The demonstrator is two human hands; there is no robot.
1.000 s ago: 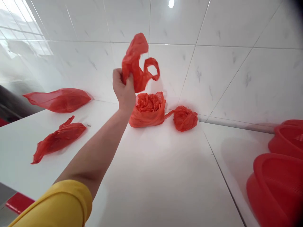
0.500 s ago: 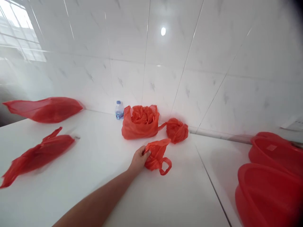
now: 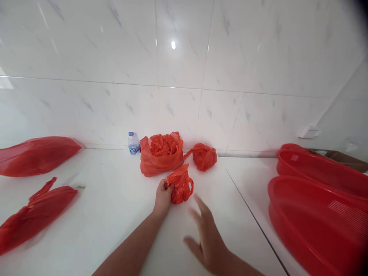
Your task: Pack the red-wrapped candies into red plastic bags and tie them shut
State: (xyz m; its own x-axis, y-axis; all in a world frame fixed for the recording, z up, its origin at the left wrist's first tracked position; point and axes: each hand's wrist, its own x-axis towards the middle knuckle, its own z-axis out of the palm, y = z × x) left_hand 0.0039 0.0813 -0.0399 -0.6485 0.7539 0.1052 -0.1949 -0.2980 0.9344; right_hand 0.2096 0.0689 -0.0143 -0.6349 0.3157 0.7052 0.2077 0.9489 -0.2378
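My left hand [image 3: 162, 197] pinches a crumpled red plastic bag [image 3: 180, 186] that rests on the white counter [image 3: 120, 207]. My right hand [image 3: 207, 239] hovers just right of and nearer than that bag, fingers spread, holding nothing. Right behind stands an open red bag stuffed with more red bags [image 3: 161, 153]. A balled red bag [image 3: 204, 156] lies to its right, joined by a thin strip.
A small water bottle [image 3: 133, 143] stands against the tiled wall. Two flat red bags lie at the left, one [image 3: 37, 150] by the wall and one [image 3: 34, 212] nearer. Stacked red plastic basins [image 3: 316, 207] fill the right side.
My left hand brought the red bag down from the air onto the counter. The bag is more bunched now. My right hand has come into view beside it.
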